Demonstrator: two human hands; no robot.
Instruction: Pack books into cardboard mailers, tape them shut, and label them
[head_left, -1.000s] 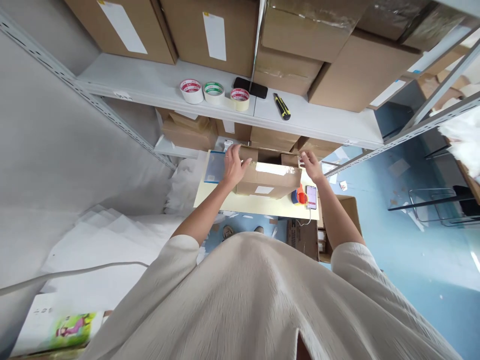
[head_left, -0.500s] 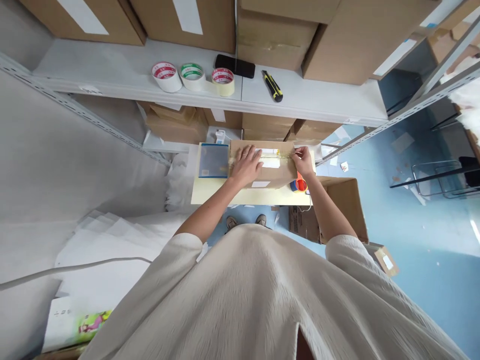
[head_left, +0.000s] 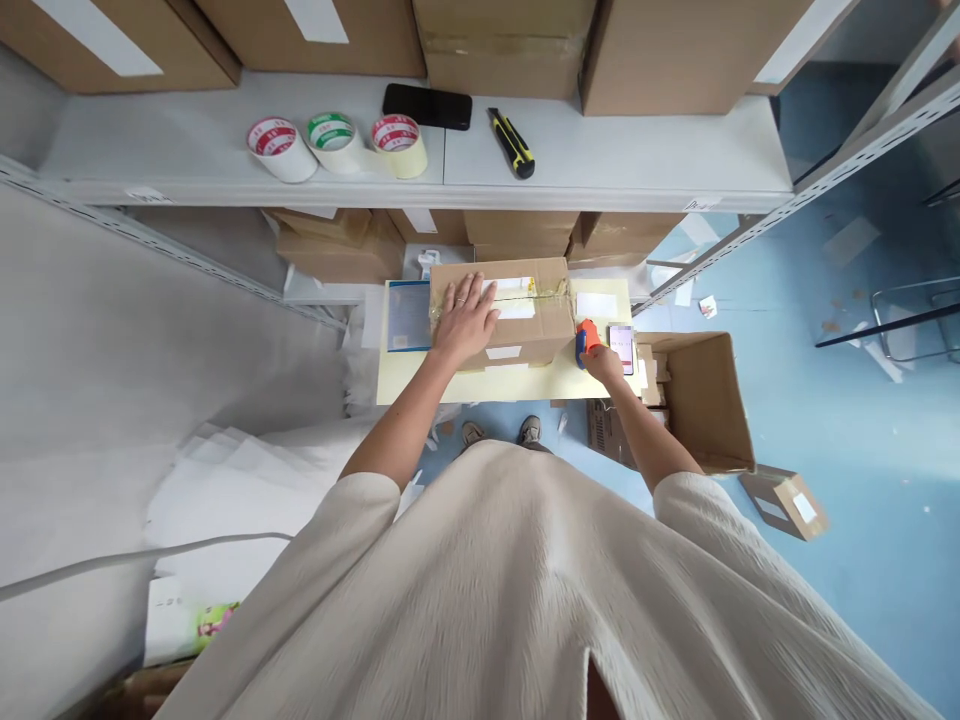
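The brown cardboard box (head_left: 529,322) lies flat on the pale yellow surface (head_left: 480,385) in front of me. Its flaps are closed and a strip of clear tape (head_left: 551,293) runs across the top along the seam, wrinkled at both ends. A white label (head_left: 517,305) sits near the middle of the top, with a smaller one on the side facing me. My left hand (head_left: 465,320) rests palm down on its left part, fingers spread. Just beside the box's right end is the tape dispenser (head_left: 585,337), orange with a blue part, which my right hand (head_left: 604,362) grips from the near side.
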